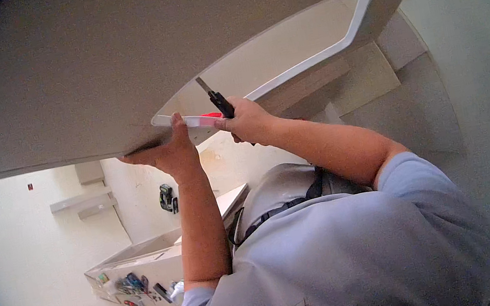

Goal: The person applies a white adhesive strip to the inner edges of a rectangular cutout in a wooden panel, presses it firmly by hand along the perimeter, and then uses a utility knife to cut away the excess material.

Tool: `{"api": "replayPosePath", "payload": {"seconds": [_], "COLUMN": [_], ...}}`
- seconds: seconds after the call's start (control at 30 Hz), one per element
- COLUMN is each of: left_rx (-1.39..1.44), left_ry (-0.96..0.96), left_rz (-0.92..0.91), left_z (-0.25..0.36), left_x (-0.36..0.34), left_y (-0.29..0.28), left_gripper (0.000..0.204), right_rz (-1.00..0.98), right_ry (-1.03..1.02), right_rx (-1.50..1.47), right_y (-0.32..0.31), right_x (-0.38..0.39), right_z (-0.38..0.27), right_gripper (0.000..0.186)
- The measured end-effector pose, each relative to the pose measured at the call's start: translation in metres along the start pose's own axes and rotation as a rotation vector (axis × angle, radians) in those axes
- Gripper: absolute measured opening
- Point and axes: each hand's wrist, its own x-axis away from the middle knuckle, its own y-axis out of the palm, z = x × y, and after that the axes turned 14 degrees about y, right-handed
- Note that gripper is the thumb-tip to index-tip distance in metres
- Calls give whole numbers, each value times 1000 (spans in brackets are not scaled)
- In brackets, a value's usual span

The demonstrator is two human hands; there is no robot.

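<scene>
A large grey-brown panel [110, 59] fills the upper view, with a long rounded opening edged by a white trim strip [308, 65]. My left hand [168, 153] grips the panel's lower edge near the opening's left end, its thumb raised against the trim. My right hand [250, 120] is closed round a black-handled utility knife [220, 102], whose metal blade points up and left across the opening. Beside the right fingers, a small red piece [211, 116] lies along the trim; its kind I cannot make out.
Behind my left arm, a cordless power tool [166, 197] lies on a pale surface. Several hand tools [133, 283] rest on a box-like unit at lower left. White boards [80, 200] lie at far left. Beige panels [369, 78] stand at right, beside a pale wall [475, 47].
</scene>
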Motion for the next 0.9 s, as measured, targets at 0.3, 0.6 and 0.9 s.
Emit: {"api": "replayPosePath", "payload": {"seconds": [0.3,0.6,0.9], "left_rx": [-98,105,-113], "left_ry": [-40,-65,19], "left_rz": [2,-28,-85], "left_z": [6,15,-4], "left_x": [-10,-12,5], "left_y": [5,4,1], "left_gripper": [123,125,146], "right_rz": [-89,185,88], "right_ry": [56,-42,161], "right_rx": [-216,161,83], "right_y": [6,-16,-81], "right_x": [6,28,78], "right_z": [8,80,98], "right_gripper": [26,29,34]}}
